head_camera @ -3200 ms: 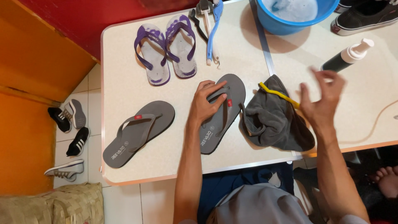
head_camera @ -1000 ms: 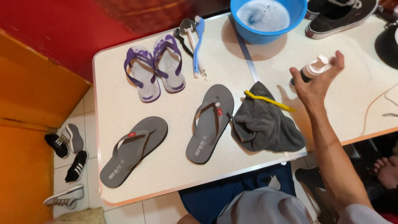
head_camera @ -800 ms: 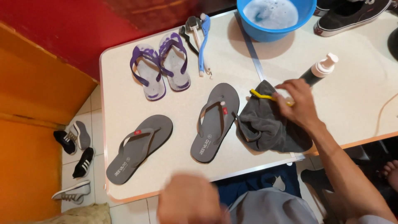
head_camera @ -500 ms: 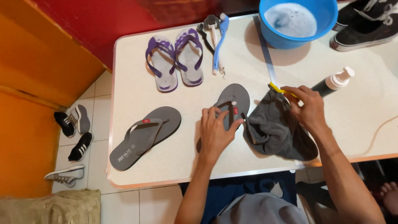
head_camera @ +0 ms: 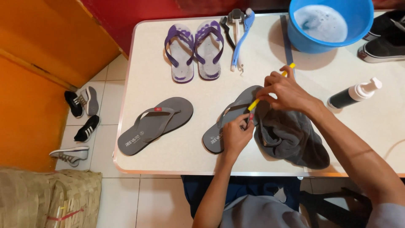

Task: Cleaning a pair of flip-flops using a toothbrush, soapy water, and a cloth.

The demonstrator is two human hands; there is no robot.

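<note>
My left hand [head_camera: 236, 136] presses on a grey flip-flop [head_camera: 230, 120] lying on the white table [head_camera: 194, 90]. My right hand [head_camera: 287, 92] grips a yellow toothbrush [head_camera: 270, 86], its head down at the flip-flop's strap by my left fingers. A dark grey cloth [head_camera: 291, 137] lies crumpled just right of that flip-flop, partly under my right wrist. The matching grey flip-flop [head_camera: 154, 124] rests to the left, untouched.
At the back stand a pair of purple flip-flops [head_camera: 194, 50], several brushes [head_camera: 238, 31] and a blue basin [head_camera: 329, 23] of soapy water. A dark pump bottle [head_camera: 354, 93] lies at right, black sneakers [head_camera: 386, 40] beyond. Shoes [head_camera: 80, 109] sit on the floor left.
My right hand left the pump bottle, picked up the yellow toothbrush from the cloth and brought it to the flip-flop. My left hand came back onto the flip-flop.
</note>
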